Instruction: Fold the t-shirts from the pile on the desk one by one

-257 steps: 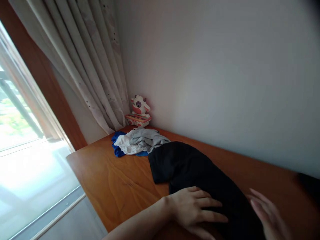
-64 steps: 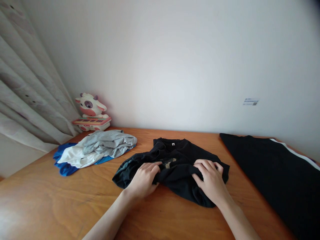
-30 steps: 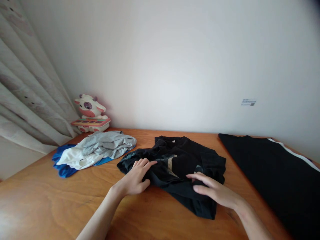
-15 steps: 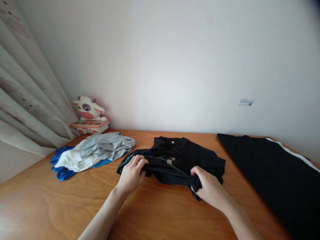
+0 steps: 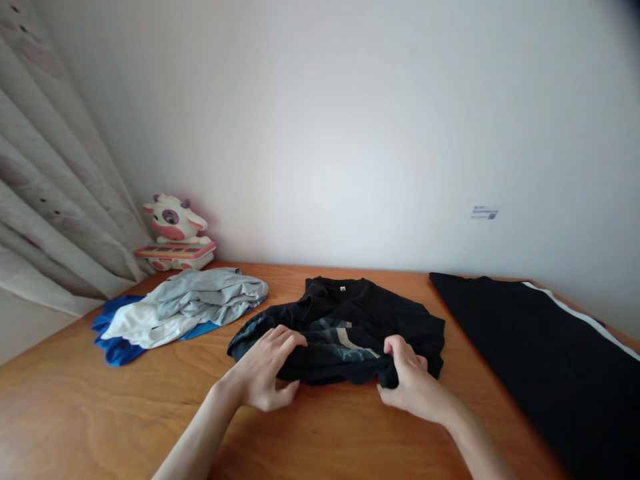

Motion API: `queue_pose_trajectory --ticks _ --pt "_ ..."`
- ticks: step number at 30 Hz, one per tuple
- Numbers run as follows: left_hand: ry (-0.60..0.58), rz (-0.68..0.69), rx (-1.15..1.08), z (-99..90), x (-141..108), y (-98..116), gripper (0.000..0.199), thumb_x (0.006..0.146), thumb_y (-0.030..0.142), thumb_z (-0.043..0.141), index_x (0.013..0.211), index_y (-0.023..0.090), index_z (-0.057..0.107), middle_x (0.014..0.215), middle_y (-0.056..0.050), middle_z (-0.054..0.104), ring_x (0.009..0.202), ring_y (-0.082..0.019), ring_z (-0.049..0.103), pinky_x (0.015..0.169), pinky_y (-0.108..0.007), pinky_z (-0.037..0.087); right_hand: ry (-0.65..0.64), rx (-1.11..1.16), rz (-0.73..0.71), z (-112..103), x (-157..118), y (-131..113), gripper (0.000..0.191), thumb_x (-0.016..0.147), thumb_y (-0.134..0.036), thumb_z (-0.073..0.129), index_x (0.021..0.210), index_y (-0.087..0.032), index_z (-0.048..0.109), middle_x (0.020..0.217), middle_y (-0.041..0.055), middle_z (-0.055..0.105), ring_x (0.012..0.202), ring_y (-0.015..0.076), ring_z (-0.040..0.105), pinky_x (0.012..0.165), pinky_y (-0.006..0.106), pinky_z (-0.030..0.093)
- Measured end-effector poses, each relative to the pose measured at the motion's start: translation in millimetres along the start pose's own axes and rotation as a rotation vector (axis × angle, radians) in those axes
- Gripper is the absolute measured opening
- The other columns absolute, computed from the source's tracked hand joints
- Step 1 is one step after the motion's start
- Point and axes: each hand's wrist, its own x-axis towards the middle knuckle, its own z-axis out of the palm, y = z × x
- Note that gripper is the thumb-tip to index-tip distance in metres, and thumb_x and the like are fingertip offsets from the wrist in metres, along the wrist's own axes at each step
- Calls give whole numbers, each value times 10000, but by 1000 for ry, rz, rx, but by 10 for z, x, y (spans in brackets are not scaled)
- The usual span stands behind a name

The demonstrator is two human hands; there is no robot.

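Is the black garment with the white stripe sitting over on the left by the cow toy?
No, the black garment with the white stripe lies at the right, across the table from the cow toy.

Pale wall (image 5: 340,133) behind wooden table (image 5: 125,400), patterned curtain (image 5: 55,167) left.
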Motion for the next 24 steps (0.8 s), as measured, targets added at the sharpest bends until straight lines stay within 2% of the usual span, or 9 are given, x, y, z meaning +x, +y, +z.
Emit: queue_pose_trajectory --ticks 2,4,7,11,14,16,18,21,24 --pt "-32 -25 -9 -27 14 13 520 709 196 629 1226 216 571 1140 -97 679 1031 -282 608 940 -418 504 -219 159 61 -144 -44 4 615 688 -340 750 1228 -260 468 1161 48 574 1066 245 580 940 389 443" --pt "-61 -26 -12 -57 23 25 437 732 181 607 1166 222 644 1068 -82 708 973 -271 632 909 -394 508 -310 297 62 -283 -62 -2 625 762 -483 717 1310 -265 510 1181 48 599 1105 237 588 960 361 453" --pt "-101 -27 -104 -107 24 64 362 783 265 647 1138 228 709 1014 -74 744 924 -266 673 854 -359 515 -352 399 47 -414 -60 -15 473 803 -545 679 1149 -223 680 1006 31 663 984 218 627 883 319 480" --pt "-180 -105 -335 -139 37 148 287 961 400 552 1047 229 766 714 -17 725 620 -169 653 600 -252 462 -512 495 111 -490 -50 -15 493 770 -641 706 974 -194 741 819 25 703 775 191 649 666 276 477" --pt "-68 -145 -319 -114 70 144 389 1023 401 466 849 222 764 700 -23 719 630 -152 646 620 -243 465 -207 502 144 -484 0 50 547 884 -716 511 957 -209 703 868 60 722 778 206 670 652 291 491" --pt "70 -163 -222 -75 78 72 350 1020 389 477 913 224 766 916 -60 769 855 -193 698 809 -287 518 107 341 148 -437 41 146 523 898 -692 478 998 -221 683 988 102 724 924 260 681 810 364 527" --pt "130 -210 -96 -21 59 -37 304 995 408 523 1044 232 766 1205 -97 739 1123 -256 664 1016 -389 485 285 30 190 -373 58 267 524 854 -645 543 1107 -205 672 1146 163 682 1091 351 643 935 478 503" --pt "38 -364 69 62 1 -161 446 940 532 584 1233 226 724 1413 -140 637 1305 -349 572 1113 -517 419 327 -367 352 -299 30 433 713 790 -627 607 1310 -139 606 1259 242 592 1163 443 597 906 559 504" --pt "-38 -518 187 79 -30 -151 619 932 636 538 1342 188 657 1340 -187 672 1249 -396 608 1029 -535 471 277 -444 444 -286 -8 545 786 766 -667 620 1338 -128 598 1206 238 609 1112 421 633 874 519 529"
